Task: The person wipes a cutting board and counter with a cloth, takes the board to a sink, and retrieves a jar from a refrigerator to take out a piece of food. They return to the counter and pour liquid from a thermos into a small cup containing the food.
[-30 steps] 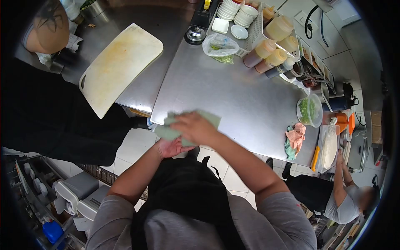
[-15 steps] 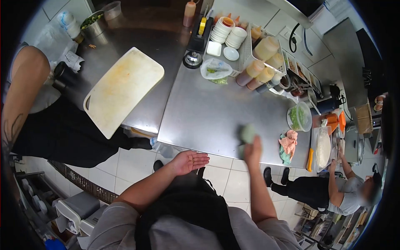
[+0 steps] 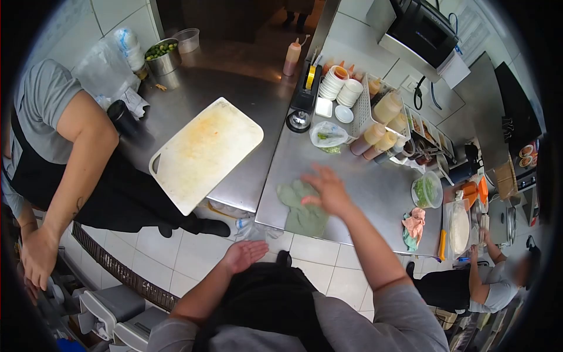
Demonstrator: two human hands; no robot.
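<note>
A green cloth (image 3: 306,214) lies spread on the steel counter (image 3: 366,199), its lower edge near the counter's front. Over the cloth's right side is my right hand (image 3: 329,192), fingers apart; a fingertip seems to touch the fabric, though contact is hard to judge. My left hand (image 3: 246,256) hangs in front of the counter with the palm up, fingers stretched out and nothing in it.
A white cutting board (image 3: 205,155) lies on the left counter, beside a co-worker (image 3: 53,135). Sauce bottles (image 3: 378,132), stacked white dishes (image 3: 340,88) and a bell (image 3: 298,121) stand behind. Right are a tub of greens (image 3: 427,190) and a pink cloth (image 3: 414,223); another person (image 3: 481,276) works beyond.
My right hand has moved left and farther over the counter; the green cloth, bunched in it before, now lies spread out. The co-worker at left has lowered an arm.
</note>
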